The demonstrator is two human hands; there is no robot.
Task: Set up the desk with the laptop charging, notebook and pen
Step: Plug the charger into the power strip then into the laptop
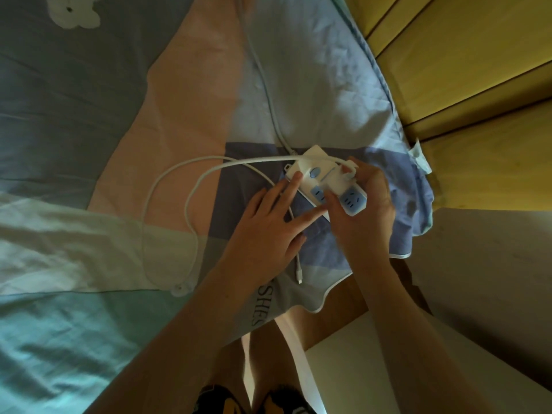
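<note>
A white power strip [310,170] with blue sockets lies on the bed quilt near its right edge. My left hand [265,228] braces it, with the index fingertip on its left side and the thumb at its near end. My right hand [364,210] grips a white charger adapter [337,180] that sits on top of the strip, thumb in front and fingers behind. The adapter's white cable [167,180] loops left across the quilt, and its plug end [299,276] lies below my left hand. No laptop, notebook or pen is in view.
The strip's own cord [263,79] runs away up the patchwork quilt [89,115]. Yellow wooden panels [463,70] stand on the right, past the bed's edge. My legs and feet [268,395] are on the floor below the quilt's hanging corner.
</note>
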